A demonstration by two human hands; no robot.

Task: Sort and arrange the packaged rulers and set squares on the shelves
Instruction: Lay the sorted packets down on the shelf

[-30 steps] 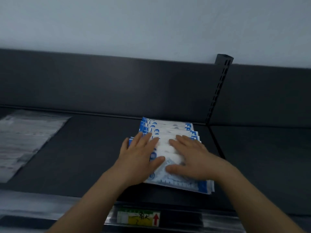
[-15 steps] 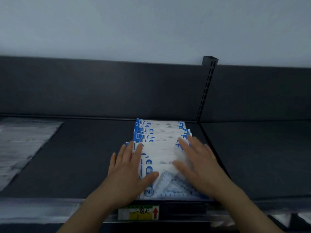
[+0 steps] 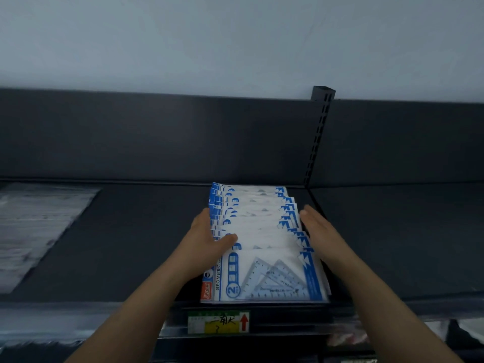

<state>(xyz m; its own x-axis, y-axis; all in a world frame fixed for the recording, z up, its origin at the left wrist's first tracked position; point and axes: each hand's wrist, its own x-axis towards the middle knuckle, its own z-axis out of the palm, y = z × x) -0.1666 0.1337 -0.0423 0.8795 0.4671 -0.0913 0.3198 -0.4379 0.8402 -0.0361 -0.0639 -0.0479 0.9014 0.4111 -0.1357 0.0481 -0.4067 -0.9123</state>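
On the dark grey metal shelf (image 3: 131, 244) I saw an overlapping row of blue-and-white plastic packets of clear triangular set squares (image 3: 262, 231), running from the front lip towards the back panel. The left hand (image 3: 207, 239) lay along the row's left edge, fingers straight, thumb over one packet. The right hand (image 3: 319, 231) stood flat against the right edge, fingers extended. Only the front packet's contents were legible. Glossy, blurred wrappers (image 3: 34, 226) lay far left.
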